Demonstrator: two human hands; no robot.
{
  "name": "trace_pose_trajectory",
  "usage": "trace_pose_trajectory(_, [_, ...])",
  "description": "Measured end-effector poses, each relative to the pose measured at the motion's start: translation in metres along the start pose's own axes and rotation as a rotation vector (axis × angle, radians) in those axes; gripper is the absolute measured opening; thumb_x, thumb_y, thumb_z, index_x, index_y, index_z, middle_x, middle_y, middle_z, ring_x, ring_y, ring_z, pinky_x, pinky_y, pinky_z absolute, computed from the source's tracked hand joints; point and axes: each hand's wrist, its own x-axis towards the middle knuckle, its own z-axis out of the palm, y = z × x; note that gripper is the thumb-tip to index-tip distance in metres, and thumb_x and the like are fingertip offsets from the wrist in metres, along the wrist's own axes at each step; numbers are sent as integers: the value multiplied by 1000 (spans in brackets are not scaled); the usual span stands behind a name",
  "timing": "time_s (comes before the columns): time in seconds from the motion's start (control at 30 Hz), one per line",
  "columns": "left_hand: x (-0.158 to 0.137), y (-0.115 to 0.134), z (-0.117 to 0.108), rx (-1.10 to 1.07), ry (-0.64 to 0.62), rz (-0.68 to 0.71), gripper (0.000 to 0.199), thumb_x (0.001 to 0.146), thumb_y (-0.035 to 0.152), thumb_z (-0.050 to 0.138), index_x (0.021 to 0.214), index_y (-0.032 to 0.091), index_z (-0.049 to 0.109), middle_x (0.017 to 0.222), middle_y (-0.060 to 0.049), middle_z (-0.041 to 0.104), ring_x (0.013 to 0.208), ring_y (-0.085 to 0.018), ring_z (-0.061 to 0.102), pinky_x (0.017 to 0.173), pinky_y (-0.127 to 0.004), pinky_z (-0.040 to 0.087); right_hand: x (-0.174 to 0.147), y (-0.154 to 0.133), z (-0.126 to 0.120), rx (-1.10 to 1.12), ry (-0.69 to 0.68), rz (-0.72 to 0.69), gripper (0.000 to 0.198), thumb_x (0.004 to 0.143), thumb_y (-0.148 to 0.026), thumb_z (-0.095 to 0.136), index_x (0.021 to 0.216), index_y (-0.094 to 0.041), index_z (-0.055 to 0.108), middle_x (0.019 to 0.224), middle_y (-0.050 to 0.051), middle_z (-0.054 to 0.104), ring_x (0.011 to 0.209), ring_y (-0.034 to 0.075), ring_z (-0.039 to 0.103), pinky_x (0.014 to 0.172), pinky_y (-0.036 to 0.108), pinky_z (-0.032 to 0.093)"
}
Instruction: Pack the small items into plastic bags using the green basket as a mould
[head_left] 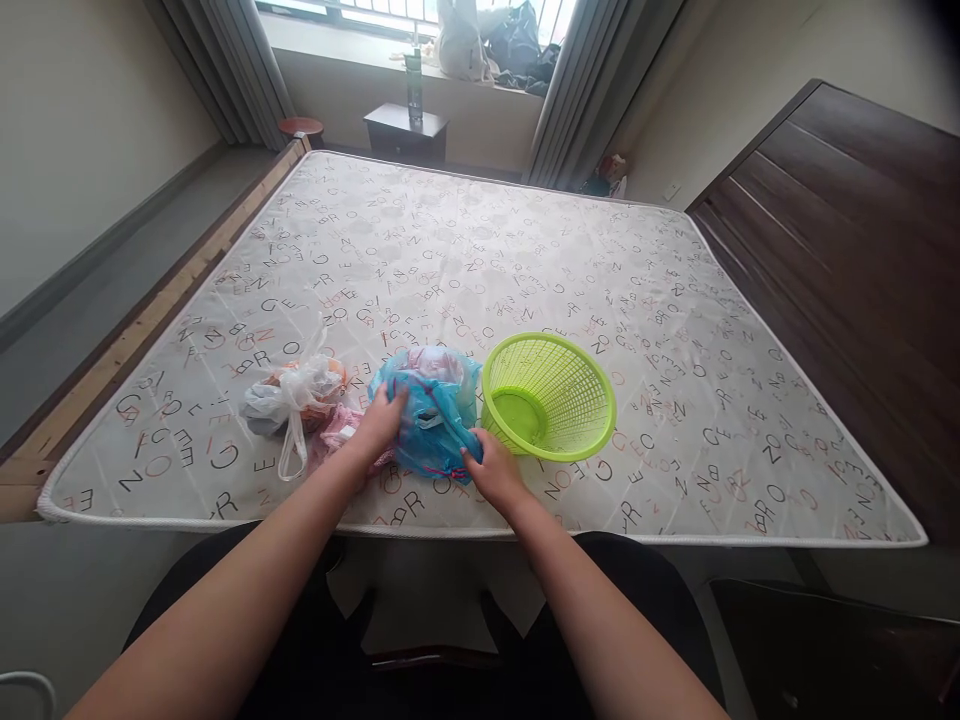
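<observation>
Two hands on blue plastic bag (431, 410), near edge of bare mattress (675, 300): left hand (381, 425) pressed flat on bag's left side, right hand (491, 470) pinching its near right corner. Green basket (547, 395) tipped, touching bag's right; white bag (296, 395) further left.

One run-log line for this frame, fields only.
left hand: on blue plastic bag | right hand: pinching bag's near edge | lime-green plastic basket: right, tipped | white knotted bag: left | surface: letter-print mattress

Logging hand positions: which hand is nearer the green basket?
Right. The right hand sits just beside the green basket; the left hand is across the blue bag.
</observation>
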Motion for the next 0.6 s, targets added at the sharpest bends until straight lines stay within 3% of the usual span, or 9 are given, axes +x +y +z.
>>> trace_pose_trajectory(0.1, [-6,-3,7,230,-19,102,59,89,51,63,136,17,55,141,-17,58,135,-33,51,115,-45,38,-5,-6,1,-18,126,-177,37,93,-32,57,129,-23,58,124,13,64,117,28,61,100,45,50])
trace_pose_trajectory(0.23, [-9,0,5,306,132,223,54,92,46,60,138,18,54,140,-16,56,138,-31,47,120,-47,33,-11,-16,-4,-41,263,-368,41,95,-25,56,136,-23,54,127,13,61,122,26,58,106,46,49])
trace_pose_trajectory(0.33, [-12,4,2,279,233,272,66,92,47,62,150,22,41,156,-16,39,149,-32,33,124,-49,26,-19,-27,-6,-69,364,-538,40,92,-19,59,132,-24,58,128,13,61,125,27,57,108,47,49])
trace_pose_trajectory(0.4, [-13,4,3,269,213,274,78,90,48,65,155,23,32,165,-16,25,154,-32,20,125,-51,22,-25,-34,-3,-66,334,-662,39,91,-14,58,127,-26,62,121,10,66,122,25,60,107,46,51])
trace_pose_trajectory(0.47, [-13,0,6,280,132,226,86,88,48,68,158,23,26,166,-17,22,155,-34,19,125,-51,23,-30,-38,3,-50,230,-753,36,91,-11,55,123,-26,64,113,8,70,115,23,64,104,42,53])
trace_pose_trajectory(0.53, [-13,-6,10,321,6,167,88,86,45,69,159,22,25,163,-18,30,151,-34,29,122,-50,28,-33,-37,11,-35,119,-761,33,91,-10,52,117,-23,67,108,8,72,109,21,67,99,37,56])
trace_pose_trajectory(0.6, [-14,-12,14,389,-121,160,83,86,41,69,157,20,32,156,-18,42,145,-34,41,120,-48,33,-33,-34,17,-27,48,-679,30,91,-10,51,112,-21,68,108,9,73,106,21,68,95,35,57])
